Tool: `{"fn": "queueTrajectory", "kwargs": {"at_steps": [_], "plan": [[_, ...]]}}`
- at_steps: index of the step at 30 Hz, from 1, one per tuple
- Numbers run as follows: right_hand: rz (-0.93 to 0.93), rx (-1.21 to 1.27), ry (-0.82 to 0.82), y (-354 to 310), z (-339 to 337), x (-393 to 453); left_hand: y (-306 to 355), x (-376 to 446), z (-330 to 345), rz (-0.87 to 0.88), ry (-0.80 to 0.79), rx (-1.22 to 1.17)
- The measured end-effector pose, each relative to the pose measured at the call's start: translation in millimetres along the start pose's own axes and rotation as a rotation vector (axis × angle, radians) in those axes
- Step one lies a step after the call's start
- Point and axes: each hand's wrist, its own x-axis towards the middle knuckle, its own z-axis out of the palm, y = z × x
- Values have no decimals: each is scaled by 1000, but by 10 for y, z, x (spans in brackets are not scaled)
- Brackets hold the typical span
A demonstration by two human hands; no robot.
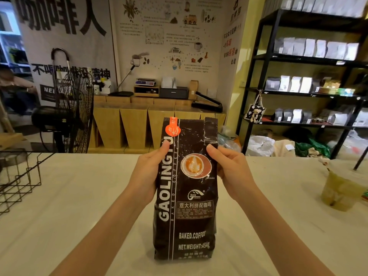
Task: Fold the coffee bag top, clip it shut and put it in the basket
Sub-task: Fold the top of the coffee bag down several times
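A tall dark brown coffee bag with white lettering and an orange sticker stands upright in the middle of the pale table. Its flat top stands straight up, unfolded. My left hand grips the bag's left edge at mid-height, thumb on the front. My right hand grips the right edge at the same height, thumb pressed on the front. A black wire basket sits at the table's left edge. No clip shows in this view.
A plastic cup with a greenish drink stands at the table's right side. Beyond the table are a black floor fan, a wooden counter with equipment, and black shelves holding bags.
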Motion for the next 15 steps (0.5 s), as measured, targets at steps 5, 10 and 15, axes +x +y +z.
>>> {"fn": "queueTrajectory", "kwargs": {"at_steps": [5,10,15], "plan": [[-142,-5,17,4,9,-6,52,-4,-40,55,-14,67],[-443,-161,-3,2,24,-23,94,-30,-108,393,-15,157],[-380,-289,-101,-95,-36,-27,140,-41,-140,419,-74,248]]}}
